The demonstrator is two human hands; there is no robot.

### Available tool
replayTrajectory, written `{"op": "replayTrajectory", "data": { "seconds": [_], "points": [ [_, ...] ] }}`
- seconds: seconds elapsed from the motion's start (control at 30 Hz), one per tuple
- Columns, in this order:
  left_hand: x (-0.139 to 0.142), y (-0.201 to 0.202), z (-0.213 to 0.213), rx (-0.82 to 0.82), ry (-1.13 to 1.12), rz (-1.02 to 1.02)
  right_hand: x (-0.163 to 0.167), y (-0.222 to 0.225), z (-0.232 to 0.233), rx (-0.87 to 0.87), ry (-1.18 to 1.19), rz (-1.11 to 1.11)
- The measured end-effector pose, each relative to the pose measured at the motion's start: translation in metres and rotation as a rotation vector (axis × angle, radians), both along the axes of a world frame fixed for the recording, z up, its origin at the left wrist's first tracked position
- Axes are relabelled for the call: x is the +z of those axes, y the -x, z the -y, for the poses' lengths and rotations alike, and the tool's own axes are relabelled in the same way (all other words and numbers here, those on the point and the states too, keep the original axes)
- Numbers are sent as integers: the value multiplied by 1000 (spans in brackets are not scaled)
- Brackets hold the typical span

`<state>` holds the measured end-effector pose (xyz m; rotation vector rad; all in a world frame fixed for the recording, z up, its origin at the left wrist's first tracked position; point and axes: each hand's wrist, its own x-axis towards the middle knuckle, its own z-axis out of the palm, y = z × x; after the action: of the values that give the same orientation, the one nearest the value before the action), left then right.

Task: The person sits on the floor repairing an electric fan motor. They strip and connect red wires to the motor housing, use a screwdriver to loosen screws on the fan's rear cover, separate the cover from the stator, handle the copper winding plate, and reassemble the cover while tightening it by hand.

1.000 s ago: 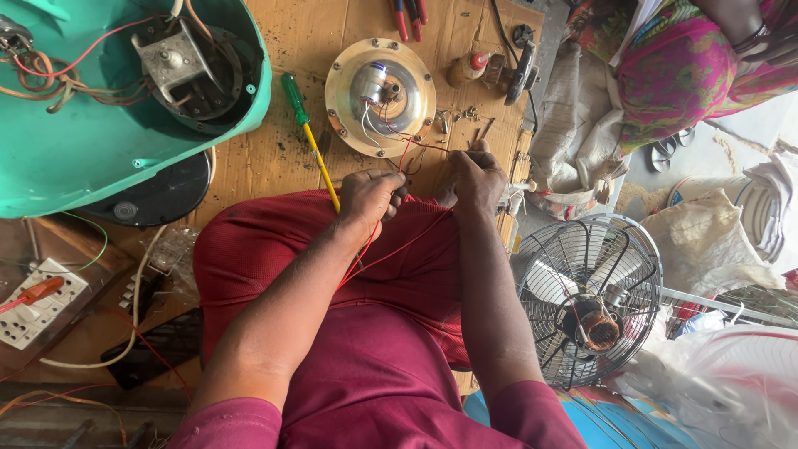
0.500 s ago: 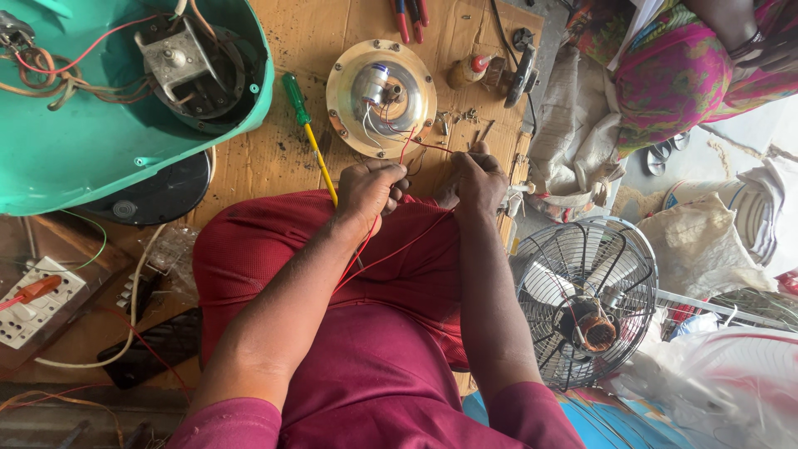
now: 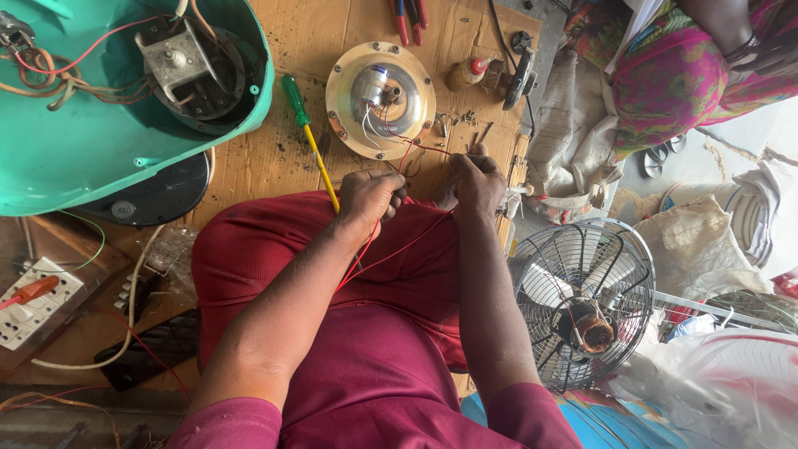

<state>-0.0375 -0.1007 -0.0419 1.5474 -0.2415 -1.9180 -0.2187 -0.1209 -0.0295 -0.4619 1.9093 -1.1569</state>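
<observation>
Flat brown cardboard (image 3: 274, 158) under round metal motor disc (image 3: 380, 100), both hands' (image 3: 370, 198) (image 3: 474, 179) fingers clamped on thin red wires (image 3: 391, 237).

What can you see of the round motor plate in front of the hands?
The round motor plate is a cream, metal-looking disc lying flat on the cardboard, with a shiny hub and small cylinder at its centre and screws around the rim. Red and white wires run from its middle to the left hand and right hand.
</observation>
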Motion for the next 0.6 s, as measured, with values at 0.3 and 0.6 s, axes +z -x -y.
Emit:
{"op": "replayTrajectory", "data": {
  "seconds": [0.3,0.6],
  "points": [
    [57,-25,-10,-52,274,-176,-11,18,-9,126,123,-248],
    [147,-255,-119,428,519,500,-46,88,-12,-100,395,885]
  ]
}}
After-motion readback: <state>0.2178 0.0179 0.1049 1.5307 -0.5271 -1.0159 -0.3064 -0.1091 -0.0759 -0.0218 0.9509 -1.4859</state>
